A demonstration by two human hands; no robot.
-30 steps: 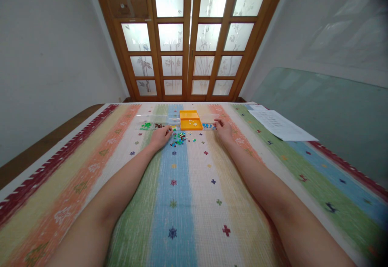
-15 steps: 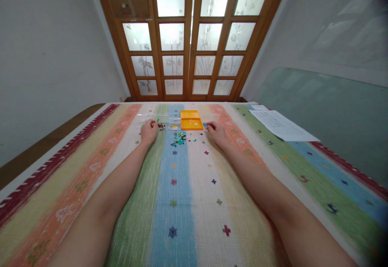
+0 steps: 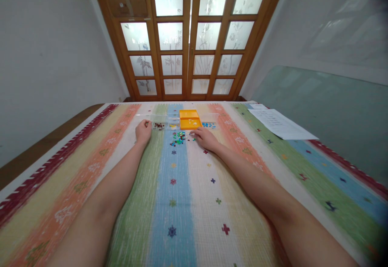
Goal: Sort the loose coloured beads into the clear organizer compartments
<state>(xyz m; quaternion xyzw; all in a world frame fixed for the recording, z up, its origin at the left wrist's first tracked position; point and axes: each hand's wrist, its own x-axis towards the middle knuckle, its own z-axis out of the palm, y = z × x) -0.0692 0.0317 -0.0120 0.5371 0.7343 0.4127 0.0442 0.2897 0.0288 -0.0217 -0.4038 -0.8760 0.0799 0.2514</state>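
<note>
My left hand is closed, its fingertips over the left end of a clear container beside small brown pieces. Whatever it pinches is too small to make out. Off the right edge of a loose pile of small green, blue and dark pieces, my right hand reaches low over the cloth with thumb and fingers pressed together. What lies between those fingertips I cannot make out. Behind the pile stands an open orange case with small white pieces in it. Blue pieces lie to its right, yellow pieces to its left.
A striped, patterned tablecloth covers the table. Printed white sheets lie at the right side. Beyond the table's far edge are wooden doors with frosted panes, and walls flank both sides.
My right hand has moved left and nearer, from the blue pieces to the pile's edge. My left hand has shifted left, uncovering the brown pieces; the green piece near its fingertips no longer shows.
</note>
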